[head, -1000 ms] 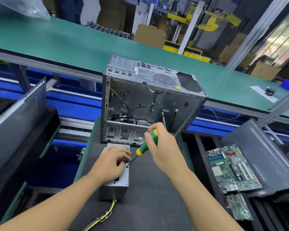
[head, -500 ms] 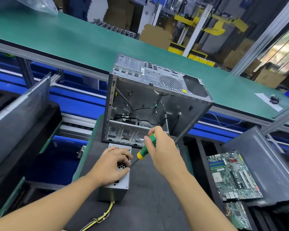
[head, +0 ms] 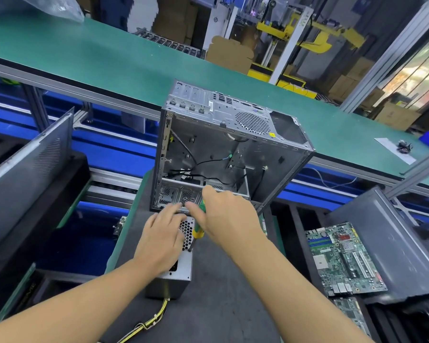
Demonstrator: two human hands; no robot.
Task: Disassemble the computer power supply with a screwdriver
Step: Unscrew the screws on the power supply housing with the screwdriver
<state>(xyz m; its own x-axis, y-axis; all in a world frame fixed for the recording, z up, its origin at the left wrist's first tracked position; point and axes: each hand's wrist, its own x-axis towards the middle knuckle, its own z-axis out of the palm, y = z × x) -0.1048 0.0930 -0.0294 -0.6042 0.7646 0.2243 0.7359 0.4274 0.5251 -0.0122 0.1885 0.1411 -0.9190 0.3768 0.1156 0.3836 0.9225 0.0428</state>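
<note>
Power supply (head: 183,269) near the tabletop (head: 221,300) left edge, just before the open computer case (head: 233,144), steadied under the flat left hand (head: 162,240), fingers (head: 170,211) outstretched, while the right hand (head: 229,216), wrapped round the screwdriver (head: 198,233), holds its tip at the unit's right rim, presumably on a screw.

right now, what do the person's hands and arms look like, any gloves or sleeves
The left hand and right hand are bare: no gloves, rings or watch show. The left arm and right arm are bare to the frame edge, no sleeve in view.
</note>
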